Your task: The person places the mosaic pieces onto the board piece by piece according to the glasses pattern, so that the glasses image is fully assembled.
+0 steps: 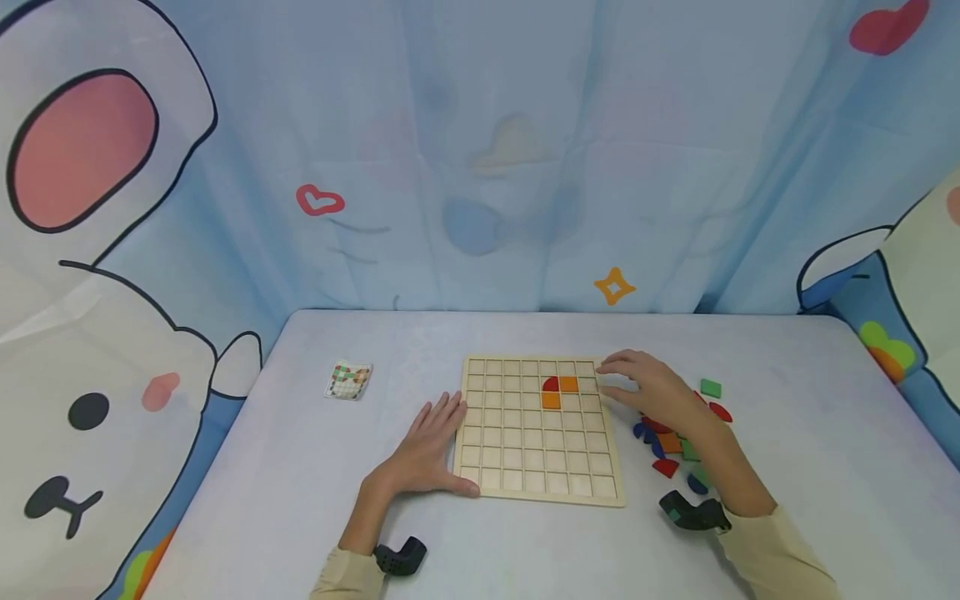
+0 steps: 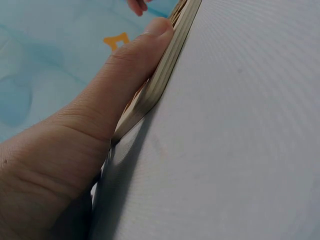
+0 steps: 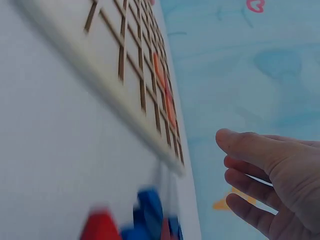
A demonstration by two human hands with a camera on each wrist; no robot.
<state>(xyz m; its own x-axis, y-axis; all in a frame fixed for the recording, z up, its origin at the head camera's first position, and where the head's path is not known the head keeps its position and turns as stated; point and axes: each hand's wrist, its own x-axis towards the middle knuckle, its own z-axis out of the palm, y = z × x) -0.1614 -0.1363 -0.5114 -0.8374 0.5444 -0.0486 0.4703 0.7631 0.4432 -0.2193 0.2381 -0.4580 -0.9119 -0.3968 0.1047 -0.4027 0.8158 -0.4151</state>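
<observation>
A wooden grid board (image 1: 536, 429) lies on the table (image 1: 787, 433). The left hand (image 1: 427, 450) lies flat against the board's left edge, fingers straight. The right hand (image 1: 648, 387) hovers over its far right corner, fingers relaxed, holding nothing. Coloured pieces (image 1: 667, 442) lie right of the board; three orange and red tiles (image 1: 558, 392) sit in its cells.

left hand (image 2: 75, 145) | thumb along wooden board (image 2: 165, 70) edge; table (image 2: 240, 140) beneath

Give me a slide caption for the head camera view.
Left hand steadies a wooden grid board holding three pieces; right hand hovers at its top-right corner.
</observation>
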